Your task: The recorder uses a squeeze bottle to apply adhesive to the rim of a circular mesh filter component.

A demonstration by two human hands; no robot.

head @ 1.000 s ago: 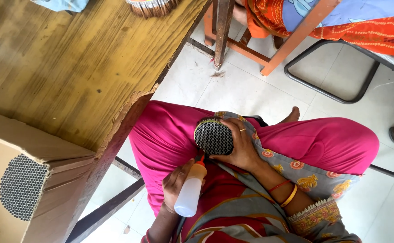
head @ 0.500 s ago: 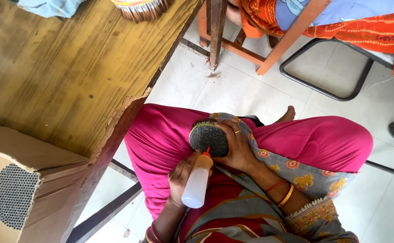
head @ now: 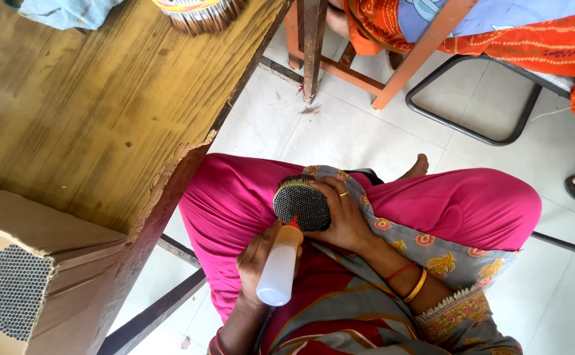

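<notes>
held on the lap: round bundle of sticks [head: 302,205], right hand [head: 343,220] fingers clamped around it; left hand [head: 256,260] fingers clamped on squeeze bottle [head: 279,266], red tip touching bundle's face.

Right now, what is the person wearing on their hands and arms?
The right hand has a gold ring on one finger. That wrist wears a thin red thread and a gold bangle. Both forearms are bare, with no sleeves showing. The left hand shows no rings; red bangles sit at the frame's bottom edge.
</notes>
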